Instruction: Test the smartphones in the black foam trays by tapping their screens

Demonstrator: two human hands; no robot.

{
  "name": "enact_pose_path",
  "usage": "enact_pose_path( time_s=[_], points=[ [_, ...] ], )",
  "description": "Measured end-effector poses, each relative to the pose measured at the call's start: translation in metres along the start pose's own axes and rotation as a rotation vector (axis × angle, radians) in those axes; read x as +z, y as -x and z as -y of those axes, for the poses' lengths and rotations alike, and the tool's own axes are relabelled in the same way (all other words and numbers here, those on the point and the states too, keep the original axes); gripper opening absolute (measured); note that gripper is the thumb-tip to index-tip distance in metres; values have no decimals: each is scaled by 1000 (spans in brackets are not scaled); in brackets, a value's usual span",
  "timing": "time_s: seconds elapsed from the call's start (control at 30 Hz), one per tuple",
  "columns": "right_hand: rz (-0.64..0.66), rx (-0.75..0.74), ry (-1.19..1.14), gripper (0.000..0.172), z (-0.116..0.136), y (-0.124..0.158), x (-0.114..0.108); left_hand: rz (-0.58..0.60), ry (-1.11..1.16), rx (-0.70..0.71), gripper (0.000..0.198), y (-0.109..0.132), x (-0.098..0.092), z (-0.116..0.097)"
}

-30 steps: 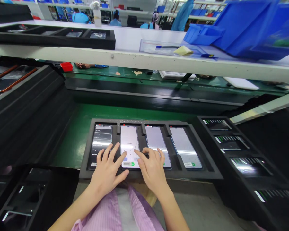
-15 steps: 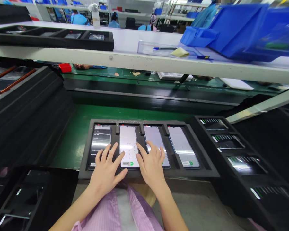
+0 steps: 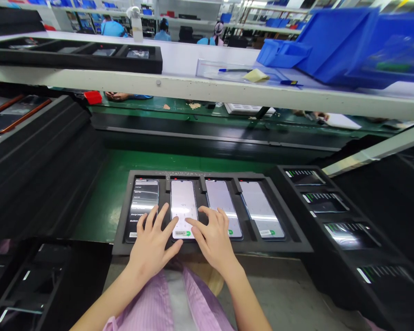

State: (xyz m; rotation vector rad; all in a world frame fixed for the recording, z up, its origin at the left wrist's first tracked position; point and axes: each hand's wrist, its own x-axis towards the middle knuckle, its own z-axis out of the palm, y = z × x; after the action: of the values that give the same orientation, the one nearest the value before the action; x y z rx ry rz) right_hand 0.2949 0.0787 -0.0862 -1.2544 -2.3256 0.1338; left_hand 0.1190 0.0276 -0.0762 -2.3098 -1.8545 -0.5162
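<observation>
A black foam tray in front of me holds several smartphones side by side, screens up. My right hand has its fingers apart, and its index fingertip is at the keypad of the second phone from the left, whose screen is white. My left hand is spread open between the leftmost phone and that one, its index fingertip at the keypad's left edge. A dark text menu shows on the leftmost phone. Bright pale screens show on the third phone and the rightmost phone.
Another foam tray of phones stands at the right. Stacked black trays rise at the left. A white shelf crosses ahead, carrying blue bins and a pen. A person's hand shows beyond, under the shelf.
My right index fingertip has moved left and down across the second phone's keypad, from its right side towards the middle. My left hand stays almost where it was.
</observation>
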Motion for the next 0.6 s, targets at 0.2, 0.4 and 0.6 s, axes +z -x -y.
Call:
enact_pose_path(
  time_s=[0.2, 0.4, 0.6],
  points=[
    [-46, -3, -53, 41, 0, 2, -1, 24, 15, -15, 36, 0, 0, -2],
    [-207, 17, -103, 44, -2, 6, -2, 14, 6, -6, 36, -2, 1, -2],
    [-204, 22, -91, 40, -1, 5, 1, -35, 2, 13, 34, 0, 0, -1]
  ],
)
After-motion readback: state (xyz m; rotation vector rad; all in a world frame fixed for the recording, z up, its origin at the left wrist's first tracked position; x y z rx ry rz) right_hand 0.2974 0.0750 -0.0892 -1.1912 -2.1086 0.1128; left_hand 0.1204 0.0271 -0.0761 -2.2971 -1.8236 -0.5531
